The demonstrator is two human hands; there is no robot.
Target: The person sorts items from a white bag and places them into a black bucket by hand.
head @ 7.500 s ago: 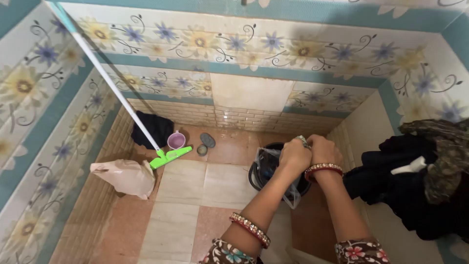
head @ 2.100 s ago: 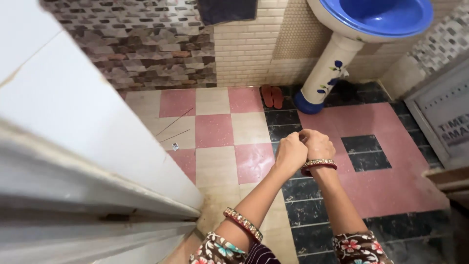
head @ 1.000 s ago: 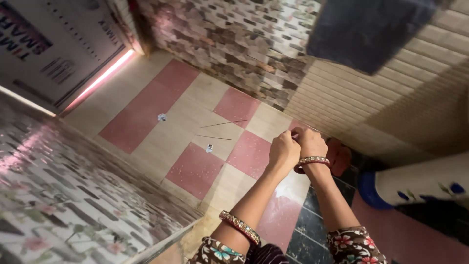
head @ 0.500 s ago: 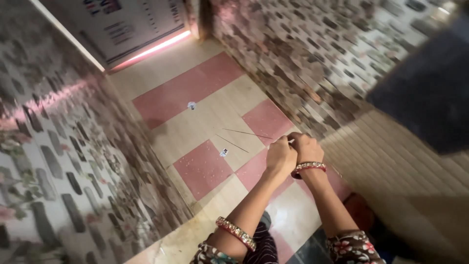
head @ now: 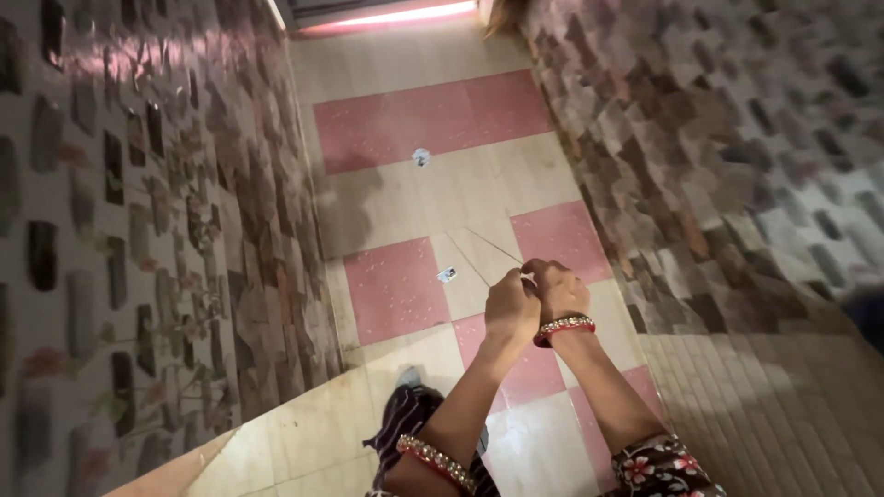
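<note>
— What is hard to make out here?

— Quite a bit. The patterned stone-look tiled walls (head: pixel 166 212) on both sides are smeared by motion, and the far end of the pink-and-cream checked tile floor (head: pixel 433 120) is cut off at the top edge beside a strip of bright light. The two small pale scraps (head: pixel 422 157) on the floor are too small to identify. Two thin straight sticks (head: pixel 493 245) lie just beyond the knuckles.

— And the hands?

— The left hand (head: pixel 512 309) and right hand (head: pixel 558 287) press together over the floor, both curled nearly into fists. Whatever they pinch is hidden between the fingers; I cannot tell if anything is there. A red and gold beaded bangle (head: pixel 564 326) circles the right wrist, another the left forearm (head: pixel 433 460).
</note>
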